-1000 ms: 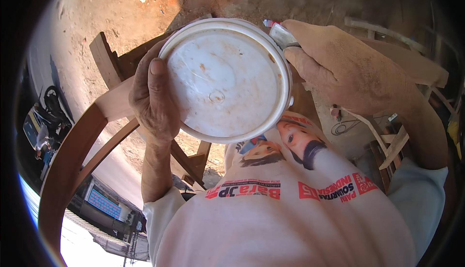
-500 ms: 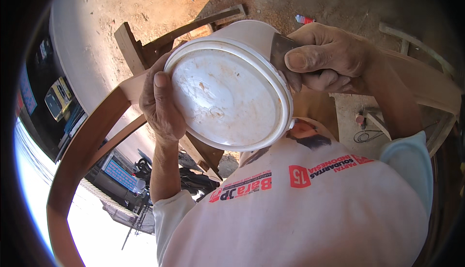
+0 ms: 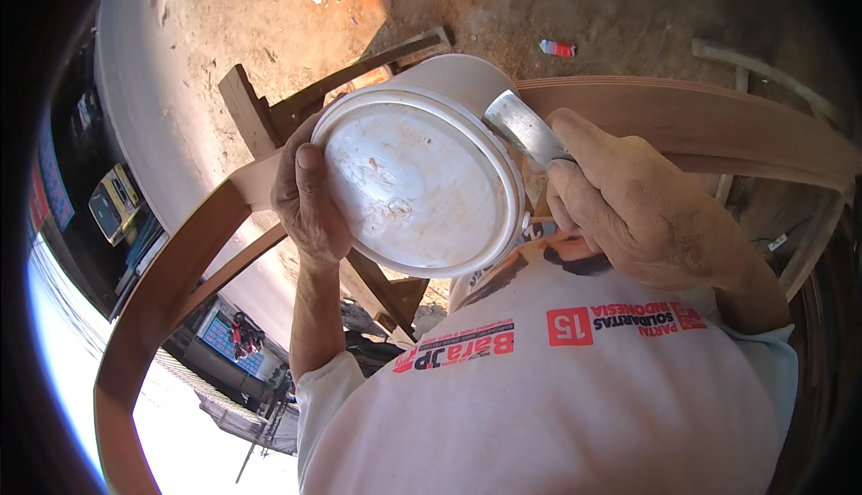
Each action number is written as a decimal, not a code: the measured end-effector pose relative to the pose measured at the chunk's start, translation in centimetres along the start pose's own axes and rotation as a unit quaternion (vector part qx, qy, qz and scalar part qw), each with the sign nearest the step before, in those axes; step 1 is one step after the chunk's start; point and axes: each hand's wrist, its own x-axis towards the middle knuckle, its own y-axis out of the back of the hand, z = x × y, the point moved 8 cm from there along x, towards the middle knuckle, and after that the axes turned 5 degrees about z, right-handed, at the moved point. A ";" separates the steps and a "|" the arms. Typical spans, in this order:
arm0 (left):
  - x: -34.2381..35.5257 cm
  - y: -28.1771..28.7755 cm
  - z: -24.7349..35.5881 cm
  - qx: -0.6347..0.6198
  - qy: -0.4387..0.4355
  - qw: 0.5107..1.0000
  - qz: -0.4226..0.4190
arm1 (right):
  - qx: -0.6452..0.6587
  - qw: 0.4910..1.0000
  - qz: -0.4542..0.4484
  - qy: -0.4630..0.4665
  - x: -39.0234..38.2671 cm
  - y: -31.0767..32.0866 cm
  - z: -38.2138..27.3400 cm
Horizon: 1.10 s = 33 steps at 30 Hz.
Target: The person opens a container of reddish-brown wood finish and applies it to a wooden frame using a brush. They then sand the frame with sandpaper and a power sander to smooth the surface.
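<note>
A white plastic bucket (image 3: 462, 82) is tilted so that its round, dirt-smudged lid (image 3: 413, 185) faces me. My left hand (image 3: 310, 194) grips it from the left side, thumb on the lid's rim and the other fingers mostly behind. My right hand (image 3: 628, 194) is closed around a flat, shiny metal blade that looks like a scraper (image 3: 525, 127). The blade's tip sits by the upper right edge of the lid; whether it touches cannot be made out. Its grip end is hidden in my fist.
Curved wooden boards (image 3: 171, 297) arc around my left, and a broad curved wooden piece (image 3: 673, 118) lies at the right. A rough timber stand (image 3: 251, 109) is behind the bucket. On the dirt ground lies a red-and-white packet (image 3: 558, 48). A yellow vehicle (image 3: 114, 200) is at far left.
My right hand has turned and moved down and away from the bucket's rim, showing the blade's bright face. My left hand still holds the bucket, which has shifted slightly.
</note>
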 end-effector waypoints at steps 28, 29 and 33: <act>0.8 0.1 -0.4 -0.037 0.013 0.999 -0.014 | 0.343 0.894 -0.246 -0.150 7.1 -1.1 4.5; 0.7 0.2 -0.4 -0.039 0.023 0.999 -0.013 | 0.326 0.905 -0.237 -0.136 6.8 -0.7 3.9; 0.6 0.2 -0.2 -0.015 0.004 1.000 0.004 | 0.151 0.972 -0.177 -0.030 5.7 1.1 1.4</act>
